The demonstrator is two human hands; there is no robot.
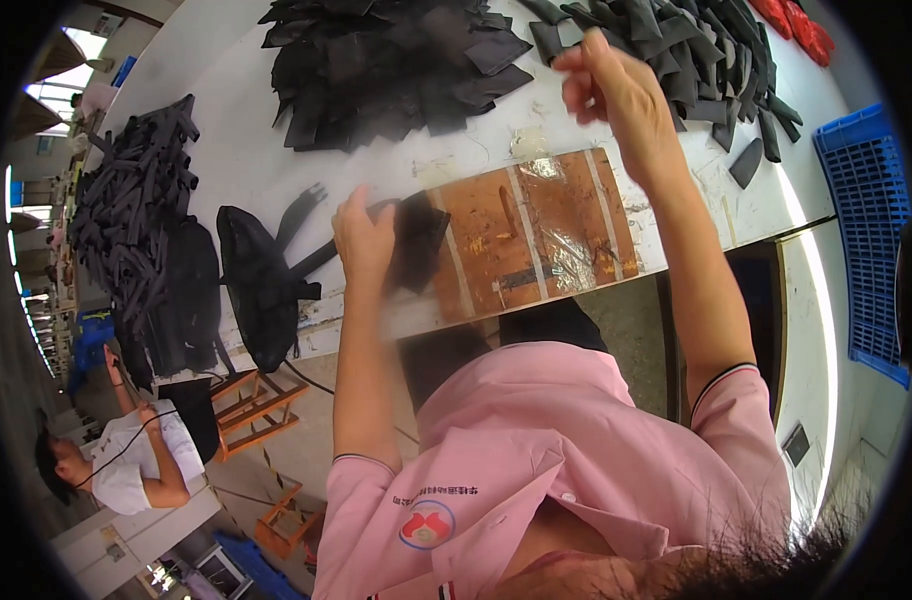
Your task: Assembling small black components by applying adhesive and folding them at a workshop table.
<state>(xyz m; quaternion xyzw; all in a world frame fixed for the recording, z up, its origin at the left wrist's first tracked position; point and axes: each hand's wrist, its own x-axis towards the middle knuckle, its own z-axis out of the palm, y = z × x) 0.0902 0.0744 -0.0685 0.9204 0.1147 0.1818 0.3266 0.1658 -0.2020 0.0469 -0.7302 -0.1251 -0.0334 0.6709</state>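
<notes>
My left hand [364, 238] is at the front of the white table, its fingers bent at the edge of a dark, motion-blurred black fabric piece [416, 245]. That piece overlaps the left end of a brown board [491, 240] crossed by pale strips and clear tape. A black strap runs up to my left hand from a black fabric item [258, 285] lying to its left. Raised over the table, my right hand [616, 95] has loosely curled fingers with gaps between them, and nothing shows in them. It is nearest to a heap of black fabric pieces [676, 50] at the back right.
A stack of black fabric sheets [386, 70] lies at the back middle, and a pile of narrow black strips [141, 200] at the left. Red gloves [801, 30] lie at the far right, above a blue crate [866, 240]. Another person [126, 450] sits at the lower left near wooden stools [256, 405].
</notes>
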